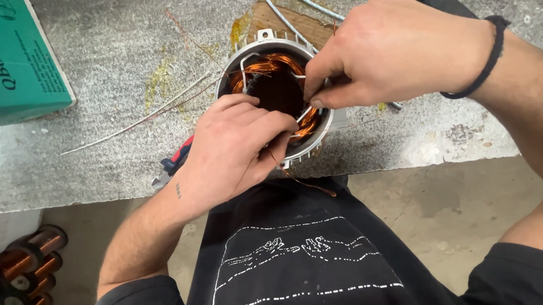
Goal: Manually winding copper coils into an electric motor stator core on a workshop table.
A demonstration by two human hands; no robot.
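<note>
A round silver motor stator with copper windings inside stands on the grey workbench near its front edge. My left hand rests on the stator's near rim, fingers curled and pinching thin copper wire that trails down over the bench edge. Over the right rim, my right hand has thumb and forefinger pinched on a white insulation strip at the windings. A black band circles the right wrist.
A green and white cardboard box sits at the back left. Red-handled pliers lie under my left wrist. Loose wires cross the bench. Spools of copper wire are stacked on the floor at lower left.
</note>
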